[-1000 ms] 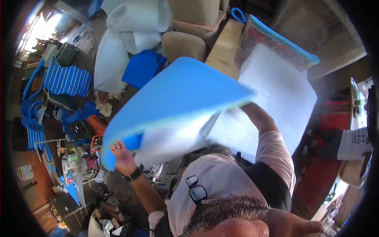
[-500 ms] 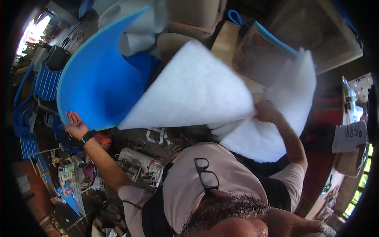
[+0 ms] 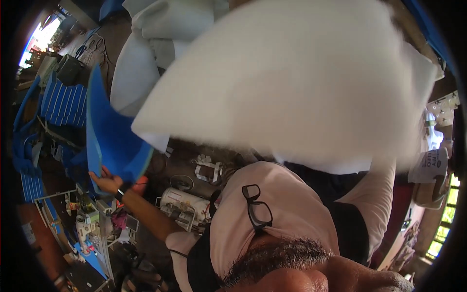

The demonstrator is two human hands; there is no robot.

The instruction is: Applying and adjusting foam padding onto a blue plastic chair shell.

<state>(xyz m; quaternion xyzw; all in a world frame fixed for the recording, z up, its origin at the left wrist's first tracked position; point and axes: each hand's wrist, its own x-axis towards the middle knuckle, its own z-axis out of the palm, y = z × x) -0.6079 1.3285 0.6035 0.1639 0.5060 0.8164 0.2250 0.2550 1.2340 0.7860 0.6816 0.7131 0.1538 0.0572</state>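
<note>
My left hand supports the lower part of a curved blue foam sheet at the left, its fingers curled against it. A large white padding sheet, blurred by motion, fills the upper middle and right and overlaps the top of my raised right arm. My right hand is hidden behind the padding. The padding's left corner hangs just above and beside the blue sheet. Dark-framed glasses hang from the front of my shirt.
Stacked blue striped pieces stand at the left, above a cluttered metal-framed bench. White folded material lies behind the foam. A white cylindrical machine with tubing sits on the floor. A bright window is at the far right.
The white padding has risen toward the top of the view with my right arm, covering the items behind it. The blue sheet has moved down and curled more tightly above my left hand, which is lower.
</note>
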